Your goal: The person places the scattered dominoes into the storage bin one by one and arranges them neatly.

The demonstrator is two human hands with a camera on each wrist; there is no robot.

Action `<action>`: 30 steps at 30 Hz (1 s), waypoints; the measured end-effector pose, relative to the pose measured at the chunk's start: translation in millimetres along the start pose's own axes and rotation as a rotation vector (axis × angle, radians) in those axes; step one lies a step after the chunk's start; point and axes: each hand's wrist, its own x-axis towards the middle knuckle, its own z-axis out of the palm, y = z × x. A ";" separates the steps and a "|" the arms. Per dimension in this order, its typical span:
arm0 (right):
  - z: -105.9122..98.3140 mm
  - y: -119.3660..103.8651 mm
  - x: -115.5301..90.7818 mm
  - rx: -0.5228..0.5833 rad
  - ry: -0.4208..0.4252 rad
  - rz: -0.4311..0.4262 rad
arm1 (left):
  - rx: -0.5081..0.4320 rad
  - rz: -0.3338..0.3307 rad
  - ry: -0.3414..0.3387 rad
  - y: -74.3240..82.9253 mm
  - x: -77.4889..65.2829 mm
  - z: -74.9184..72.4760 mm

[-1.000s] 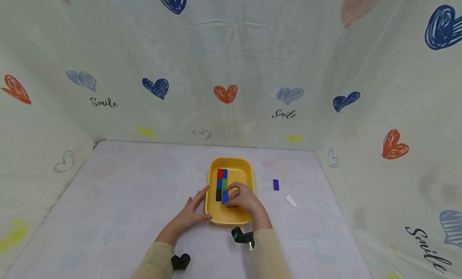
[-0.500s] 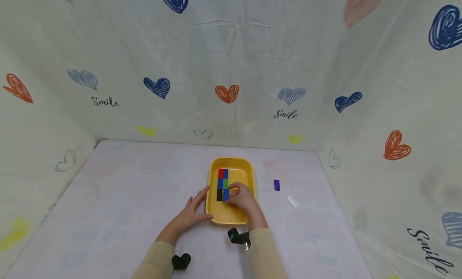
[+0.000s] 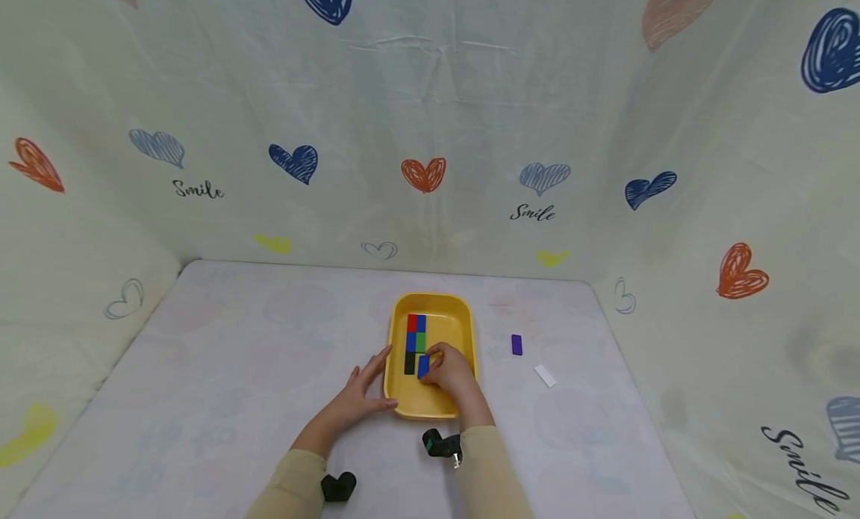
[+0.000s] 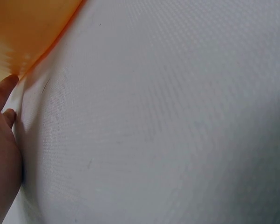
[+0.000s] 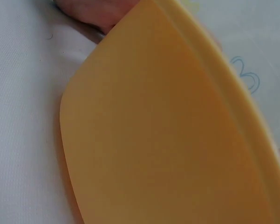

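In the head view my right hand [image 3: 457, 373] pinches a small blue tile [image 3: 423, 365] between thumb and fingers, inside a yellow tray [image 3: 449, 325]. This tile tilts slightly, with a narrow gap between it and the black tile [image 3: 409, 363] on its left. Beyond them lie a red tile [image 3: 412, 322], a green tile [image 3: 420, 342] and two more blue ones, in two neat columns. My left hand [image 3: 356, 396] rests against the tray's left side, fingers and thumb spread. The right wrist view shows mostly the tray's outer wall [image 5: 144, 116]; the pinched tile is hidden there.
On the white-covered table [image 3: 269, 340], right of the tray, lie a purple tile [image 3: 516, 345] and a white tile [image 3: 545, 375]. A curtain [image 3: 470, 116] printed with hearts stands behind and at both sides. Black wrist mounts [image 3: 338, 487] hang by both sleeves.
The pinched blue tile first moved away from me, up against the black and green tiles. Since then it has shifted slightly back and right, tilting. My left hand has stayed at the tray.
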 end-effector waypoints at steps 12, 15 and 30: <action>4.3 1.1 3.8 -0.043 0.017 0.018 | 0.005 -0.025 0.014 1.2 -0.1 0.7; 4.9 2.0 4.7 -0.050 0.018 0.014 | 0.006 -0.028 0.013 1.7 0.0 0.6; 4.7 1.6 4.2 -0.034 0.029 -0.017 | 0.017 -0.022 0.005 1.6 -0.4 0.0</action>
